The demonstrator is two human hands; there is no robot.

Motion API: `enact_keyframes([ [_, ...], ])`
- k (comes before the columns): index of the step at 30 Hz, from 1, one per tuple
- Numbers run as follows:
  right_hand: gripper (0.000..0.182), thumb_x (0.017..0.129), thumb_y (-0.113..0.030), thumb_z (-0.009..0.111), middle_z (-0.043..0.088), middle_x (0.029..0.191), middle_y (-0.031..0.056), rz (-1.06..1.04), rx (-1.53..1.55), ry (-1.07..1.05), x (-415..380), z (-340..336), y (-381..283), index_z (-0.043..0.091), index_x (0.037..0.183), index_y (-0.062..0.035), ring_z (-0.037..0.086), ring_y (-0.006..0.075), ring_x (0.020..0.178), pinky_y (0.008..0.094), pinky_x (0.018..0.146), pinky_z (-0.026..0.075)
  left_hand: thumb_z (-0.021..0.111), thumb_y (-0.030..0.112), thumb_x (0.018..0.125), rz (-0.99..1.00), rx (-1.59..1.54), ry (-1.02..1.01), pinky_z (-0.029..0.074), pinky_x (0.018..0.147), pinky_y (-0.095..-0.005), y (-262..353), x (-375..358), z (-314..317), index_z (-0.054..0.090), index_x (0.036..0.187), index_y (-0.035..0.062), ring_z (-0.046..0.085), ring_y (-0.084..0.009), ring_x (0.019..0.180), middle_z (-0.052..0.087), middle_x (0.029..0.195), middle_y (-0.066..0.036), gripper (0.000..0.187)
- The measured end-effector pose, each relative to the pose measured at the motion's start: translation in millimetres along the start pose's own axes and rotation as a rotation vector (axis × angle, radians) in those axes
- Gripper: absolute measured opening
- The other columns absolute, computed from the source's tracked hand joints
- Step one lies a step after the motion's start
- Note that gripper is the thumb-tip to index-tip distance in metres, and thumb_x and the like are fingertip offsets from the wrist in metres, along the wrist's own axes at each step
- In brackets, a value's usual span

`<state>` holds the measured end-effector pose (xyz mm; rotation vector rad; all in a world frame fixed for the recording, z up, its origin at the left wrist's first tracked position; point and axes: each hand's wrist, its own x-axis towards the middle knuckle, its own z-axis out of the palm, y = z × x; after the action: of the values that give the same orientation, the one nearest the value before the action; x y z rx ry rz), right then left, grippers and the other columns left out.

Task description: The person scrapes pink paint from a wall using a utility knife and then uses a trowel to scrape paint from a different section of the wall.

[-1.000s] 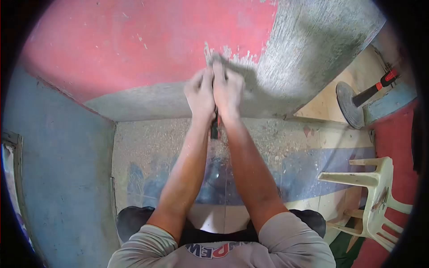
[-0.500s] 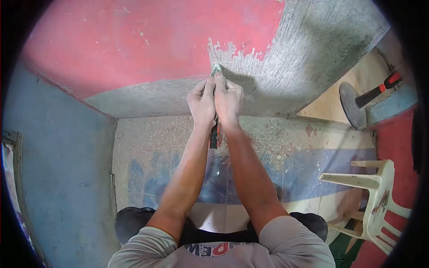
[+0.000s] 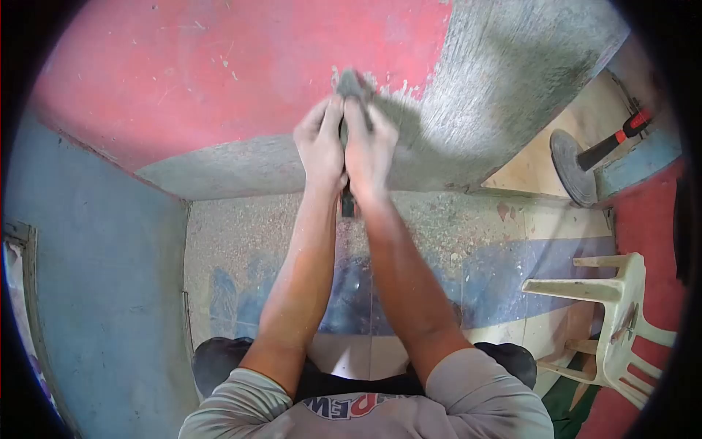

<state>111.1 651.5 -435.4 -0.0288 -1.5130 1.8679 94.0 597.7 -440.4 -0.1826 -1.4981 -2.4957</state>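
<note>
Both dusty hands meet around one scraper-like tool, its grey blade pointing up at the wall and its dark handle end showing below the wrists. My left hand is closed on its left side, my right hand on its right side, thumbs side by side. The blade lies against the pink paint, close to a ragged edge where bare grey wall shows to the right. Part of the tool is hidden by the fingers.
Paint chips litter the floor below, partly over a blue band. A white plastic chair lies at the right. Behind it, a round grey disc on a red-and-black handle leans at a ledge. A blue wall stands left.
Both hands and the tool have moved up the wall, the blade now higher on the ragged pink edge. The view has shifted slightly.
</note>
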Motion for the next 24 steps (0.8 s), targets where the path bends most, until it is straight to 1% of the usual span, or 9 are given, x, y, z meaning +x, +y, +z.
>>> enact_keyframes([
  [2, 0.023, 0.102, -0.016, 0.067, 0.062, 0.087, -0.0011, 0.172, 0.031, -0.002, -27, -19, 41, 0.067, 0.092, 0.0043, 0.050, 0.0057, 0.084, 0.0287, 0.072, 0.046, 0.061, 0.016, 0.106, -0.067, 0.099, -0.008, 0.049, 0.075, -0.0246, -36, -12, -27, 0.073, 0.106, -0.0019, 0.058, -0.0071, 0.087, 0.067, 0.095, 0.002, 0.022],
  [5, 0.020, 0.100, -0.015, 0.069, 0.066, 0.081, 0.0007, 0.235, -0.012, 0.090, -54, -33, 72, 0.069, 0.091, 0.0024, 0.056, 0.0061, 0.080, 0.0275, 0.070, 0.049, 0.060, 0.017, 0.107, -0.199, 0.041, 0.006, 0.049, 0.074, -0.0249, -79, -35, -50, 0.073, 0.100, 0.0021, 0.058, -0.0067, 0.085, 0.067, 0.093, 0.002, 0.021],
  [10, 0.017, 0.099, -0.013, 0.071, 0.068, 0.084, 0.0016, 0.152, -0.019, 0.180, -46, -38, 83, 0.069, 0.095, 0.0027, 0.059, 0.0077, 0.080, 0.0288, 0.071, 0.050, 0.059, 0.021, 0.109, -0.384, -0.149, -0.010, 0.049, 0.073, -0.0256, -78, -34, -45, 0.073, 0.097, 0.0053, 0.059, -0.0064, 0.084, 0.067, 0.090, 0.002, 0.024],
  [13, 0.018, 0.098, -0.015, 0.071, 0.070, 0.084, 0.0047, 0.104, -0.107, 0.174, -44, -42, 79, 0.070, 0.096, 0.0030, 0.061, 0.0101, 0.080, 0.0311, 0.073, 0.051, 0.061, 0.023, 0.108, -0.260, -0.049, -0.036, 0.050, 0.072, -0.0255, -92, -33, -44, 0.073, 0.097, 0.0041, 0.060, -0.0067, 0.082, 0.068, 0.089, 0.002, 0.025],
  [16, 0.021, 0.097, -0.017, 0.071, 0.070, 0.084, 0.0081, 0.109, -0.164, 0.177, -45, -47, 79, 0.071, 0.097, 0.0040, 0.061, 0.0115, 0.081, 0.0331, 0.075, 0.052, 0.062, 0.021, 0.108, -0.240, 0.056, 0.098, 0.049, 0.069, -0.0255, -91, -42, -30, 0.073, 0.097, 0.0038, 0.059, -0.0065, 0.080, 0.067, 0.088, 0.003, 0.023],
  [19, 0.022, 0.098, -0.018, 0.070, 0.070, 0.084, 0.0099, 0.006, -0.177, 0.169, -13, -37, 46, 0.071, 0.098, 0.0048, 0.062, 0.0131, 0.082, 0.0343, 0.076, 0.052, 0.063, 0.020, 0.107, 0.055, 0.245, -0.062, 0.048, 0.068, -0.0251, -55, -20, -11, 0.073, 0.099, 0.0025, 0.056, -0.0060, 0.078, 0.066, 0.089, 0.003, 0.022],
  [21, 0.020, 0.100, -0.013, 0.067, 0.069, 0.088, 0.0030, 0.017, -0.125, 0.162, 5, -23, 11, 0.071, 0.099, 0.0060, 0.057, 0.0089, 0.084, 0.0304, 0.075, 0.049, 0.063, 0.020, 0.107, -0.018, 0.126, -0.112, 0.047, 0.068, -0.0244, -23, -7, 7, 0.073, 0.101, 0.0019, 0.055, -0.0057, 0.080, 0.066, 0.090, 0.003, 0.022],
  [22, 0.021, 0.100, -0.014, 0.067, 0.070, 0.088, 0.0043, 0.054, 0.050, 0.158, 6, -17, 0, 0.071, 0.100, 0.0063, 0.057, 0.0093, 0.084, 0.0304, 0.076, 0.050, 0.063, 0.021, 0.107, -0.043, 0.063, -0.140, 0.046, 0.068, -0.0241, -14, -2, 12, 0.073, 0.102, 0.0015, 0.055, -0.0056, 0.080, 0.066, 0.091, 0.003, 0.022],
  [24, 0.025, 0.100, -0.018, 0.068, 0.072, 0.089, 0.0108, 0.036, -0.108, 0.148, -3, -25, 9, 0.071, 0.101, 0.0062, 0.063, 0.0141, 0.085, 0.0336, 0.078, 0.052, 0.063, 0.021, 0.107, -0.047, 0.160, -0.097, 0.047, 0.069, -0.0243, -33, -8, -2, 0.073, 0.102, 0.0009, 0.056, -0.0059, 0.082, 0.066, 0.091, 0.003, 0.023],
])
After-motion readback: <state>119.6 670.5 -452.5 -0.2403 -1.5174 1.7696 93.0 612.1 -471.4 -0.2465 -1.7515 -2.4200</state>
